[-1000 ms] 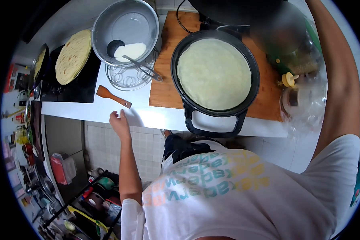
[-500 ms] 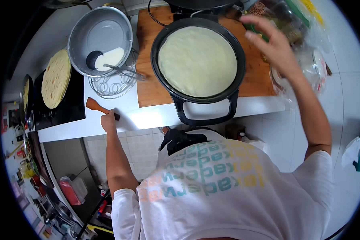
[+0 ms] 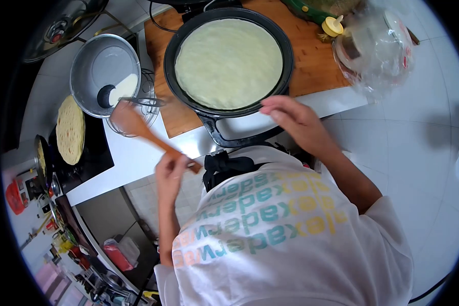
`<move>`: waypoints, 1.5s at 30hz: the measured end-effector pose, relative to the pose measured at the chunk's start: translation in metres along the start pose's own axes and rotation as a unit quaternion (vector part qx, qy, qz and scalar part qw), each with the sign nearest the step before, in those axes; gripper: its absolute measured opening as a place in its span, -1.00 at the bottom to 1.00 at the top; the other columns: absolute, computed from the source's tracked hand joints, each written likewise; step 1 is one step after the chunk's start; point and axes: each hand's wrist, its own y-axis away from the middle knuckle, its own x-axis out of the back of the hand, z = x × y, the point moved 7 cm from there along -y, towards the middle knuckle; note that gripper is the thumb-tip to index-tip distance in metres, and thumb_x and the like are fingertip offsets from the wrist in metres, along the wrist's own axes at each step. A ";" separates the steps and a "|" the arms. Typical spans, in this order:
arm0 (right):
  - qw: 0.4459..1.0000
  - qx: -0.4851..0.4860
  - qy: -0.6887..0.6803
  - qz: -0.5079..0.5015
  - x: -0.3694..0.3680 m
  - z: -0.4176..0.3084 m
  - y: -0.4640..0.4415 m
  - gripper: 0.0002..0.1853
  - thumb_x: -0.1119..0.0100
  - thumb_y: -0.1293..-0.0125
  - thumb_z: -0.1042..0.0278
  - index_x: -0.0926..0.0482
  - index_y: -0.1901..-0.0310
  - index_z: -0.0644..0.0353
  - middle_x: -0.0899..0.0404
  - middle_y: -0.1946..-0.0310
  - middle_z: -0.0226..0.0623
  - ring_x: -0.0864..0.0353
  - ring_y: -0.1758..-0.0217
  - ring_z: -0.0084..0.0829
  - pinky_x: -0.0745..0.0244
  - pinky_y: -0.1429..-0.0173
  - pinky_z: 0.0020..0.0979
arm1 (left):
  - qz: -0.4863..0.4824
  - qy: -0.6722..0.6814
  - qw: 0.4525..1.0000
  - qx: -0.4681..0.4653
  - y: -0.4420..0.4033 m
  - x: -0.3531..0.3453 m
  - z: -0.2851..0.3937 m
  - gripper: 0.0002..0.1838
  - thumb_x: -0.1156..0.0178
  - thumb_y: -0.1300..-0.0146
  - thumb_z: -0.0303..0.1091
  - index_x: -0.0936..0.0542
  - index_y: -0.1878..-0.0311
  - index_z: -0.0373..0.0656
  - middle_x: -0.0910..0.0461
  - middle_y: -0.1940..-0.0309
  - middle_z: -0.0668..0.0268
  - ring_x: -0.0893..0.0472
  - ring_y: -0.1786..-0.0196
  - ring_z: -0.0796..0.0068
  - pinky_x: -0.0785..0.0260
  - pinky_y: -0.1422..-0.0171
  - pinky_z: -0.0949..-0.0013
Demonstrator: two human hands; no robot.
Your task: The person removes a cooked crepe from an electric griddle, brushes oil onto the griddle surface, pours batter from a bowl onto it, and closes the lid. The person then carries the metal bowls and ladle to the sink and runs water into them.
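My left hand (image 3: 171, 176) is closed round the handle of a wooden spatula (image 3: 148, 133), lifted near the counter's front edge, its blade blurred and pointing at the pot. A thin pale flatbread (image 3: 229, 64) lies flat in the round black electric griddle (image 3: 289, 56), covering most of its cooking surface. Close to the griddle's near right rim is my right hand (image 3: 301, 125), holding nothing, fingers slightly bent and thumb apart. Whether its fingertips touch the rim I cannot tell. The griddle's front handle (image 3: 214, 133) sticks out towards my body.
A metal pot (image 3: 89, 66) with white batter and a dark ladle (image 3: 107, 96) stands left on a wire rack. Beyond it are stacked flatbreads (image 3: 70, 130) on a black cooktop. Under the griddle is a wooden board (image 3: 313, 64); right of it, a plastic bag (image 3: 375, 53).
My right hand has come down from the far right of the board to the griddle's near rim. My left hand has raised the spatula and moved it right. The view has shifted.
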 end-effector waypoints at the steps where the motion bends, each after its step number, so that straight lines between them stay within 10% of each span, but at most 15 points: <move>1: 1.000 -0.006 -0.005 -0.023 -0.010 0.003 -0.001 -0.74 0.02 -0.24 0.34 -0.40 0.08 0.28 -0.49 0.26 -0.34 -0.44 0.16 -0.60 -0.33 0.06 -0.54 | -0.084 -0.061 0.995 0.000 -0.006 -0.026 0.006 -0.86 -0.16 -0.10 -0.36 -0.46 0.44 -0.22 -0.41 0.66 0.47 -0.32 0.61 0.73 -0.14 0.54 0.59; 4: 0.984 -0.079 -0.138 -0.076 -0.036 0.017 0.003 -0.73 0.14 -0.30 0.36 -0.36 0.02 0.27 -0.47 0.20 -0.35 -0.41 0.10 -0.59 -0.27 -0.03 -0.56 | -0.321 -0.186 0.928 -0.026 -0.018 -0.112 0.037 -0.86 -0.18 -0.08 -0.40 -0.48 0.39 -0.27 -0.47 0.60 0.41 -0.39 0.52 0.70 -0.25 0.44 0.55; 10: 0.959 -0.164 -0.227 0.045 0.014 0.047 0.015 -0.77 0.13 -0.29 0.24 -0.39 0.21 0.24 -0.43 0.46 -0.38 -0.41 0.42 -0.61 -0.34 0.32 -0.59 | -0.434 -0.218 0.868 -0.098 -0.037 -0.178 0.043 -0.84 -0.09 -0.14 -0.36 -0.52 0.34 -0.28 -0.49 0.56 0.35 -0.43 0.48 0.62 -0.28 0.38 0.51; 11: 0.956 -0.187 -0.223 0.040 0.026 0.051 0.022 -0.78 0.14 -0.29 0.23 -0.38 0.25 0.23 -0.42 0.50 -0.39 -0.40 0.46 -0.62 -0.32 0.38 -0.60 | -0.332 -0.189 0.919 -0.102 -0.053 -0.169 0.042 -0.79 -0.07 -0.17 -0.29 -0.54 0.32 -0.27 -0.50 0.55 0.30 -0.48 0.44 0.55 -0.32 0.32 0.48; 14: 0.954 -0.196 -0.226 0.028 0.042 0.058 0.029 -0.77 0.21 -0.32 0.20 -0.33 0.35 0.17 -0.32 0.66 -0.46 -0.24 0.66 -0.70 -0.14 0.58 -0.66 | -0.117 -0.395 0.849 -0.332 -0.091 -0.157 0.052 -0.66 0.02 -0.21 -0.23 -0.41 0.03 -0.25 -0.40 0.07 0.10 -0.42 0.02 0.15 -0.28 0.00 0.36; 22: 0.923 -0.245 -0.297 -0.013 0.052 0.077 0.040 -0.76 0.19 -0.27 0.17 -0.34 0.26 0.17 -0.32 0.66 -0.45 -0.20 0.70 -0.70 -0.06 0.65 -0.67 | -0.121 -0.652 0.672 -0.330 -0.144 -0.166 0.000 -0.43 0.09 -0.21 -0.01 -0.17 -0.23 -0.07 -0.04 -0.27 0.20 -0.10 -0.28 0.28 0.10 -0.29 0.11; 28: 0.982 -0.173 -0.036 0.066 0.096 0.083 0.029 -0.79 0.12 -0.21 0.31 -0.30 0.16 0.21 -0.35 0.62 -0.43 -0.34 0.64 -0.71 -0.24 0.57 -0.63 | -0.068 -0.606 0.684 -0.401 -0.123 -0.175 0.044 -0.68 -0.06 -0.11 -0.15 -0.48 0.07 -0.01 -0.32 -0.09 0.31 -0.25 -0.19 0.35 0.05 -0.26 0.10; 32: 0.964 -0.093 0.225 0.107 0.131 0.065 0.011 -0.75 0.00 -0.13 0.29 -0.33 0.21 0.25 -0.47 0.56 -0.14 -0.50 0.54 -0.29 -0.35 0.44 -0.35 | -0.098 -0.616 0.686 -0.375 -0.126 -0.190 0.028 -0.87 -0.20 0.07 -0.34 -0.58 0.38 -0.04 -0.46 0.16 0.38 -0.39 -0.01 0.39 -0.10 -0.15 0.21; 39: 0.851 0.062 0.520 0.051 0.144 0.017 -0.021 -0.71 -0.05 -0.05 0.26 -0.41 0.18 0.18 -0.53 0.48 -0.14 -0.51 0.38 -0.12 -0.38 0.33 -0.18 | -0.095 -0.578 0.726 -0.360 -0.135 -0.202 0.021 -0.89 -0.20 0.07 -0.36 -0.57 0.39 -0.04 -0.48 0.25 0.39 -0.43 0.09 0.35 -0.20 -0.03 0.31; 45: 0.654 -0.013 0.745 -0.131 0.122 -0.002 -0.070 -0.85 -0.11 0.02 0.39 -0.56 0.36 0.15 -0.56 0.43 -0.22 -0.57 0.32 -0.27 -0.43 0.34 -0.27 | -0.083 -0.521 0.765 -0.370 -0.130 -0.196 0.025 -0.89 -0.18 0.05 -0.36 -0.57 0.38 -0.04 -0.46 0.20 0.34 -0.42 0.07 0.32 -0.20 -0.04 0.29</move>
